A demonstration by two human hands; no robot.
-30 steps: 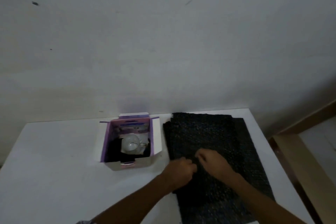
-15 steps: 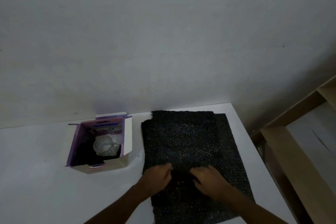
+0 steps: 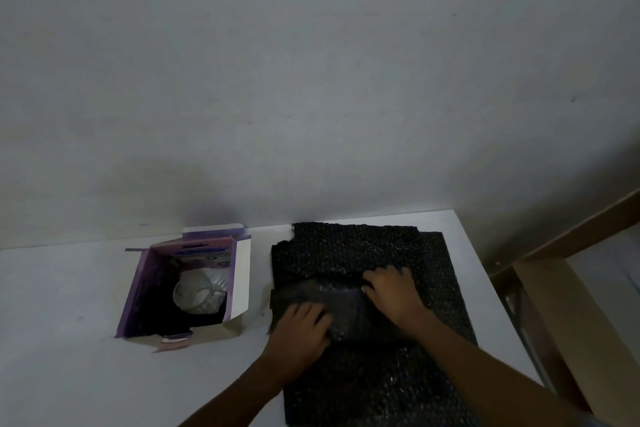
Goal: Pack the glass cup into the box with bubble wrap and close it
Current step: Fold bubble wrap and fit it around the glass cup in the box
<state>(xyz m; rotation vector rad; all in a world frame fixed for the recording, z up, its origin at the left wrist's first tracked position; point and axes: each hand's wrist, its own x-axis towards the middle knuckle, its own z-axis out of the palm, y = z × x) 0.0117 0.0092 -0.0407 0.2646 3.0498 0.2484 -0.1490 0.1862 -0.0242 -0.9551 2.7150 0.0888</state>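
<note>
Inspecting the bubble wrap [image 3: 346, 246], we find the right hand [image 3: 391, 291] gripping its folded flap, the left hand [image 3: 301, 326] upon it, grip indeterminate; the glass cup [image 3: 197, 293] sits inside the open box [image 3: 138, 288].

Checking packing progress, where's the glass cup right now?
In the head view, the glass cup sits inside the open purple box, left of the black bubble wrap.

Bare tabletop [image 3: 52, 322] stretches left of and in front of the box [image 3: 221, 330], and a narrow bare strip separates the box from the bubble wrap [image 3: 346, 246]. Raised flaps [image 3: 243, 274] ring the box's open top. The wall [image 3: 311, 80] rises just behind both.
</note>
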